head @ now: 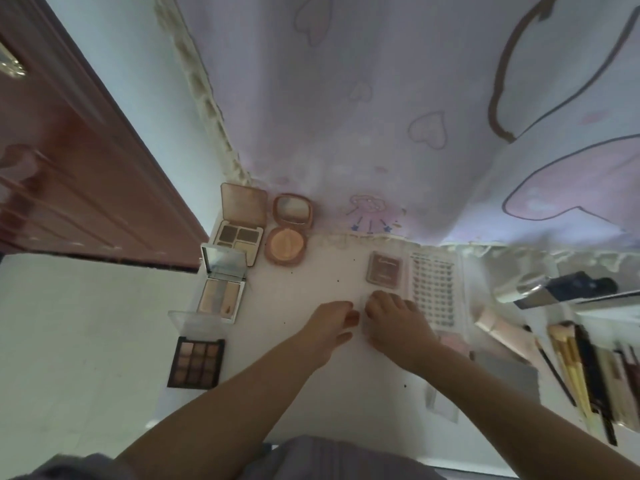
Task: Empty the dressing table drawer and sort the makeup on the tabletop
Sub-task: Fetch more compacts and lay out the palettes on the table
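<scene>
Left hand (329, 322) and right hand (394, 320) pinching small clear case (364, 315) over counter (311, 282) — prone to slipping, scattering contents onto lash tray (433, 292).

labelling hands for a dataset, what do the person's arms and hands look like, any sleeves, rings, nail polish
Both forearms are bare right down to the frame's bottom edge, so no sleeves show. No watch, bracelet or ring is visible on the left hand or the right hand. The left hand's fingertips look reddish, perhaps polish; the blur leaves that unsure. Greyish clothing shows at the bottom edge.
</scene>
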The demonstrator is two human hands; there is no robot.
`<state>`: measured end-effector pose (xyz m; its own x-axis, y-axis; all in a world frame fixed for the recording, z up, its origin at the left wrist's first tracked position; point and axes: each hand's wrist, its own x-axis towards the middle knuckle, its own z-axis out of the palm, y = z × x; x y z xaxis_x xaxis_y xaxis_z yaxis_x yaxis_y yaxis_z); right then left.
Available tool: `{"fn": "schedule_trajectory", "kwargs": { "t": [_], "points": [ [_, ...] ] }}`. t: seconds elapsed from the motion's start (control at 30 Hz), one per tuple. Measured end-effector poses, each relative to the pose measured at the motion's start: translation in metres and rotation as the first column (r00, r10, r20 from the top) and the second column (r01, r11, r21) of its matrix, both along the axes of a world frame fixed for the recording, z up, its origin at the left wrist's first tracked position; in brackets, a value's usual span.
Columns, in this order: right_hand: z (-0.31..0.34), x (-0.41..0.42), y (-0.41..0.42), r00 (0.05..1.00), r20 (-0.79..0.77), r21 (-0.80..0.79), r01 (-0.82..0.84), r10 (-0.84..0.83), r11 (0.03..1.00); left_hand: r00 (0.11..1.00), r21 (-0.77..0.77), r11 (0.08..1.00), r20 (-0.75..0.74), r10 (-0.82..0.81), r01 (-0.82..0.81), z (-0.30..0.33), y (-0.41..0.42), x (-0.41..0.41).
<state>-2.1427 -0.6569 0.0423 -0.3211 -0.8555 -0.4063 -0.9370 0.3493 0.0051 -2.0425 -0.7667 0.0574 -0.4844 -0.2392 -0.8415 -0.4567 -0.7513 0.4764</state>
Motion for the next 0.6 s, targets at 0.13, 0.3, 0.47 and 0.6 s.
{"fn": "schedule_trajectory", "kwargs": {
  "t": [0.13,0.3,0.47,0.6],
  "points": [
    [0.004,0.005,-0.006,0.986,0.165,-0.160,0.061,-0.034,0.985,1.000,-0.029,1.000,-0.023,0.004,-0.005,0.002,-0.009,0.014],
    [0.031,0.027,-0.036,0.870,0.492,-0.387,0.261,-0.041,0.884,0.947,0.317,0.947,-0.316,0.059,0.046,0.012,-0.027,0.045],
    [0.048,0.023,-0.062,0.751,0.658,-0.288,0.322,-0.057,0.902,0.922,0.373,0.925,-0.327,0.207,-0.076,0.014,-0.043,0.058],
    [0.060,-0.001,-0.077,0.486,0.856,-0.061,0.431,-0.175,0.900,0.912,0.487,0.866,-0.298,0.283,-0.109,0.012,-0.052,0.064]
  ]
}}
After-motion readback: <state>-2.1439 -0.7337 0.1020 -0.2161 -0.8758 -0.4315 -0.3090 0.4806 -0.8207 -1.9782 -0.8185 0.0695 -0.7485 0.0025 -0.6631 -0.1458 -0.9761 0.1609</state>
